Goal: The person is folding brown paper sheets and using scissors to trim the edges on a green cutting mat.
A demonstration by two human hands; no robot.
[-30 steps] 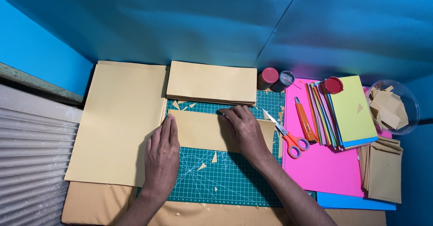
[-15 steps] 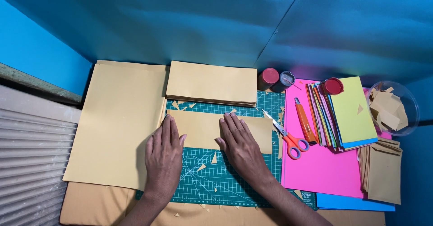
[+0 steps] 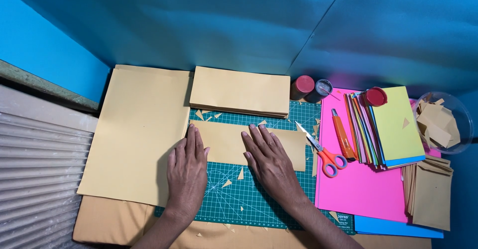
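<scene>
A folded strip of tan kraft paper (image 3: 234,142) lies flat on the green gridded cutting mat (image 3: 259,199), and both hands rest on it palm down with fingers stretched out, gripping nothing. The left hand (image 3: 186,172) covers the strip's left end, its heel on the mat; the right hand (image 3: 269,157) presses the middle, so the two sit near each other but apart. Just beyond the fingertips lies a neat stack of tan rectangular sheets (image 3: 240,91). To the left of the left hand spreads a large tan sheet (image 3: 134,129). Small tan paper offcuts (image 3: 234,177) dot the mat between and below the hands. Right of the right hand lie orange-handled scissors (image 3: 321,152), then an orange utility knife (image 3: 342,138) on a bright pink sheet (image 3: 358,189).
</scene>
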